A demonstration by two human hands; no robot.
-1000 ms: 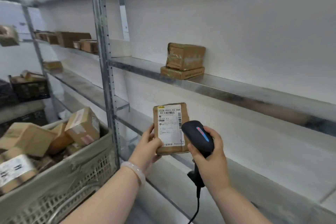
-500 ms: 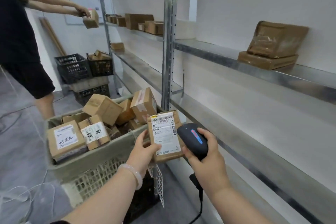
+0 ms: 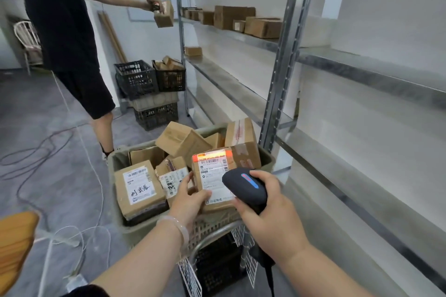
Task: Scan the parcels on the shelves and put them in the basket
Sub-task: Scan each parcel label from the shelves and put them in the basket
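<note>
Head view: parcel [image 3: 213,182] upright lengthwise, label [image 3: 211,172] toward wearer

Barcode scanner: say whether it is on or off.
On: the barcode scanner casts a red band across the label of the held parcel.

Bright, even indoor light; soft overall blur; wide-angle bending at edges.

Held parcel [image 3: 213,176] now sits over the basket [image 3: 113,159], low against the boxes inside; 1.0 s ago it is up in front of the shelf. Left hand [image 3: 190,198] comes down with it. Red scan bar [image 3: 212,153] now lies across the label's top, not seen in either earlier frame. Scanner [image 3: 243,185] in right hand [image 3: 268,212] now overlaps the label's right edge. Second person [image 3: 60,19] enters at left, holding a box [image 3: 164,14]
</note>
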